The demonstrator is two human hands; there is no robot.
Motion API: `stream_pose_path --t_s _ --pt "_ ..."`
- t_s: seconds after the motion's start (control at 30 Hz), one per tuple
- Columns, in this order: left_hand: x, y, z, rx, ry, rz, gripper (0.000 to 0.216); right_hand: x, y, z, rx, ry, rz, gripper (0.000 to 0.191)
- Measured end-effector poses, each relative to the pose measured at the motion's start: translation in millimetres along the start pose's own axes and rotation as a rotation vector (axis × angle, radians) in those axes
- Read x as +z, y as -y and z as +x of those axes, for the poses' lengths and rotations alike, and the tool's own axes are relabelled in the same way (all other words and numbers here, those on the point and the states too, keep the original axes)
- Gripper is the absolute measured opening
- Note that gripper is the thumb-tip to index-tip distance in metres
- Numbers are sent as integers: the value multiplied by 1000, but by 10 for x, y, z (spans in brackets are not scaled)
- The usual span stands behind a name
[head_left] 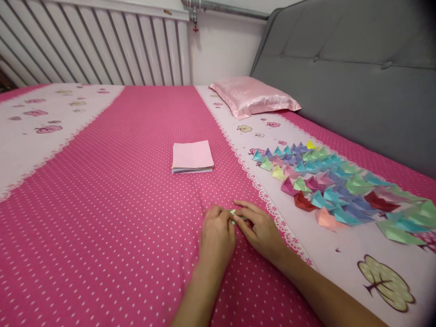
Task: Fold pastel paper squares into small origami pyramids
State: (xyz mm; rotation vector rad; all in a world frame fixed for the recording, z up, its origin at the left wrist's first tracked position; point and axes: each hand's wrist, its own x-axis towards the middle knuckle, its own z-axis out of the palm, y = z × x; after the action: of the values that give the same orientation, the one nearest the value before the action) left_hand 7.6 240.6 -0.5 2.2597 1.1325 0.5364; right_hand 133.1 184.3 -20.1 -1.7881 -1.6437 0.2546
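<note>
Low over the pink dotted bedspread, my left hand [218, 230] and my right hand [259, 228] meet at a small piece of light green folded paper [233, 212]. Both hands are closed on it by thumb and fingertips, and most of the paper is hidden behind them. Beyond my hands lies a stack of square paper sheets [192, 155] with a pink one on top. To my right, several rows of folded paper boats [327, 181] in blue, green, pink, purple, red and yellow stand on the pale strip of the bedspread.
A pink satin pillow [255, 96] rests at the far right by the grey padded headboard [354, 59]. Behind the bed's far edge is a white radiator [102, 45], with a pipe and a red valve [195, 29] on the wall beside it.
</note>
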Motion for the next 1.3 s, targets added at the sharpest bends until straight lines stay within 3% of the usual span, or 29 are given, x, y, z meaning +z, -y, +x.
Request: stream_pose_path --t_s 0.13,0.27,0.43,0.73,1.07,1.3 --pt "-9 -1 11 20 -59 -108 19 -2 -37 3 -23 -70 22 21" --pt "-25 -37 -12 -22 -117 -121 14 -8 -36 -6 -86 -158 -96 21" --pt "-23 -55 -42 -87 -144 8 20 2 -61 3 -175 -71 -88 23" --pt "31 -37 -45 -117 -100 68 23 -24 -13 2 -124 -33 -20 24" --pt "48 -81 -32 -111 -106 87 22 -38 51 -34 -108 -87 -448 19" --pt "57 -93 -29 -123 -95 101 23 -24 77 -61 -102 -138 -548 22"
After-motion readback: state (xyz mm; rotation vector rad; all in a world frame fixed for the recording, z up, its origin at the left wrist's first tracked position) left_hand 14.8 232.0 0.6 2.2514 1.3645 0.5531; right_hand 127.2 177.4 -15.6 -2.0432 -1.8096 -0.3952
